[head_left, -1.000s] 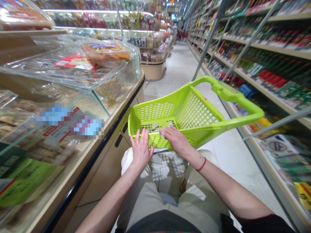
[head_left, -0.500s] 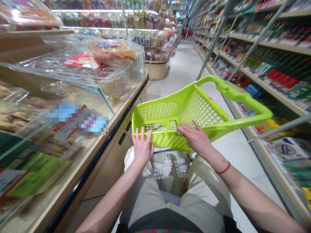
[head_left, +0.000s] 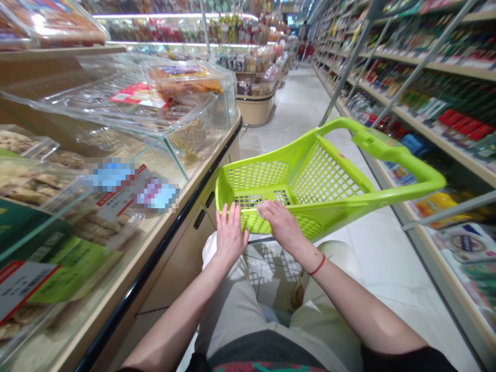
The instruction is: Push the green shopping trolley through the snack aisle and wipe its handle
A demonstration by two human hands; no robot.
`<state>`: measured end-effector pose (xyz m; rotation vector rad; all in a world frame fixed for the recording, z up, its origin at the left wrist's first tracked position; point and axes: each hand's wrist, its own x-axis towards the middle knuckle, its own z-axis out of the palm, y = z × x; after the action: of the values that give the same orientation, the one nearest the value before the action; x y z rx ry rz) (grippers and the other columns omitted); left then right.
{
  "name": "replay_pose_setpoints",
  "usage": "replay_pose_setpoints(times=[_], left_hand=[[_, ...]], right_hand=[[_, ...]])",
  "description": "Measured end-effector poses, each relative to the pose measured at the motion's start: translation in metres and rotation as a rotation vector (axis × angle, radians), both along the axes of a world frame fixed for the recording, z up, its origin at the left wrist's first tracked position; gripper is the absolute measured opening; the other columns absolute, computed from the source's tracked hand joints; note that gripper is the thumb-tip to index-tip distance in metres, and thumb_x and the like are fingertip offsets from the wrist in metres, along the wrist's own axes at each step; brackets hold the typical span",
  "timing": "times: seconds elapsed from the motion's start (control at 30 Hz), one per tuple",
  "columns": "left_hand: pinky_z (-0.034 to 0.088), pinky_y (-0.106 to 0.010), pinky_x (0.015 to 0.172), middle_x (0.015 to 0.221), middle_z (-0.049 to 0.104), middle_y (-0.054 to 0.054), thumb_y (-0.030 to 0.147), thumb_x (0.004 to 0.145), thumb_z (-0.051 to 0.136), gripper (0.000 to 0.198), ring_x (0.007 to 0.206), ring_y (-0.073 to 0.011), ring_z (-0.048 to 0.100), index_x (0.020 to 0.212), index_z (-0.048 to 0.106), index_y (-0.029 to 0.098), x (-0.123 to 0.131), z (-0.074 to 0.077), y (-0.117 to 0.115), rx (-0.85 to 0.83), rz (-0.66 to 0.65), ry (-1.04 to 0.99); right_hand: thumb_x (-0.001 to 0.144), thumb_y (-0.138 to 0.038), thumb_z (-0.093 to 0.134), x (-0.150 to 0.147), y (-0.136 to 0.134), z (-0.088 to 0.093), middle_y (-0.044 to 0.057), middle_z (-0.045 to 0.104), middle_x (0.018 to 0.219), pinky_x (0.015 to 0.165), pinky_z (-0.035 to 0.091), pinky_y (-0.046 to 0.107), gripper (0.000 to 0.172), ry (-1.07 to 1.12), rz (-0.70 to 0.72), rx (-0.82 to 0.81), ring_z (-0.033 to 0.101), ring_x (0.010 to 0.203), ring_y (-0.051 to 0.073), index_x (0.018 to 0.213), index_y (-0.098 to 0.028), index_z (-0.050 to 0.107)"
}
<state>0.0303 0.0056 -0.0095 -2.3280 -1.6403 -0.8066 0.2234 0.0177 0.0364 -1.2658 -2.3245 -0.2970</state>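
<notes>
A lime-green plastic shopping cart (head_left: 337, 206) with a lattice-walled basket stands right in front of my knees, its handle reaching to the right. Nothing shows inside the basket. My left hand (head_left: 231, 232) lies against the near side close to the left corner, fingers stretched up to the rim. Farther right along the same rim is my right hand (head_left: 282, 225), its fingers extended over the edge, with a red cord on the wrist. Neither hand is wrapped round the rim. The undersides of the fingers are hidden.
A display counter (head_left: 170, 258) with a black edge rail and clear-packed goods runs along my left. Stocked shelves (head_left: 437, 124) line the right, crossed by slanting metal bars (head_left: 349, 62). Between them a pale tiled aisle (head_left: 296, 95) leads away, with people far off.
My right hand has slid left along the near rim, closer to my left hand, and its fingers have come closer together. The whole view has shifted slightly, so everything sits a little farther right.
</notes>
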Motion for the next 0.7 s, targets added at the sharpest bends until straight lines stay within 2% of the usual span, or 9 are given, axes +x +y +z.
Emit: replay_pose_setpoints(times=[0.13, 0.27, 0.4, 0.6, 0.7], left_hand=[[0.018, -0.06, 0.122, 0.155, 0.038, -0.022, 0.025, 0.083, 0.06, 0.072, 0.149, -0.0385, 0.024, 0.147, 0.035, 0.004, -0.001, -0.001, 0.0, -0.012, 0.005, 0.011], [0.019, -0.059, 0.122, 0.155, 0.037, -0.023, 0.025, 0.083, 0.06, 0.071, 0.149, -0.0385, 0.025, 0.146, 0.037, 0.004, -0.002, 0.001, 0.0, -0.026, 0.01, 0.032], [0.02, -0.058, 0.122, 0.155, 0.036, -0.023, 0.024, 0.081, 0.062, 0.071, 0.148, -0.0388, 0.026, 0.145, 0.038, 0.003, -0.002, 0.003, 0.0, -0.036, 0.016, 0.048], [0.021, -0.059, 0.122, 0.156, 0.035, -0.024, 0.023, 0.081, 0.062, 0.072, 0.15, -0.0392, 0.022, 0.146, 0.038, 0.004, -0.003, 0.003, 0.0, -0.047, 0.016, 0.044], [0.021, -0.06, 0.121, 0.156, 0.033, -0.025, 0.023, 0.081, 0.062, 0.072, 0.15, -0.0397, 0.021, 0.146, 0.037, 0.004, -0.002, 0.003, 0.0, -0.042, 0.011, 0.038]], right_hand=[[0.094, -0.007, 0.041, -0.021, 0.004, 0.005, 0.016, 0.064, 0.133, 0.113, 0.042, 0.042, 0.042, 0.0, 0.052, -0.053, 0.059, 0.125, 0.022, 0.132, -0.011, 0.06], [0.091, -0.002, 0.042, -0.016, 0.005, 0.007, 0.015, 0.063, 0.134, 0.113, 0.042, 0.042, 0.046, -0.016, 0.081, -0.076, 0.059, 0.126, 0.021, 0.132, -0.013, 0.06], [0.087, 0.003, 0.041, 0.008, 0.003, 0.008, 0.014, 0.062, 0.136, 0.114, 0.041, 0.043, 0.052, -0.043, 0.094, -0.063, 0.058, 0.128, 0.021, 0.132, -0.014, 0.06], [0.083, 0.005, 0.041, 0.063, -0.001, 0.015, 0.014, 0.065, 0.132, 0.114, 0.039, 0.047, 0.055, -0.093, 0.038, -0.034, 0.06, 0.125, 0.02, 0.131, -0.016, 0.06], [0.082, 0.006, 0.041, 0.077, -0.002, 0.017, 0.015, 0.066, 0.131, 0.115, 0.038, 0.049, 0.056, -0.087, 0.02, -0.016, 0.06, 0.124, 0.021, 0.13, -0.015, 0.061]])
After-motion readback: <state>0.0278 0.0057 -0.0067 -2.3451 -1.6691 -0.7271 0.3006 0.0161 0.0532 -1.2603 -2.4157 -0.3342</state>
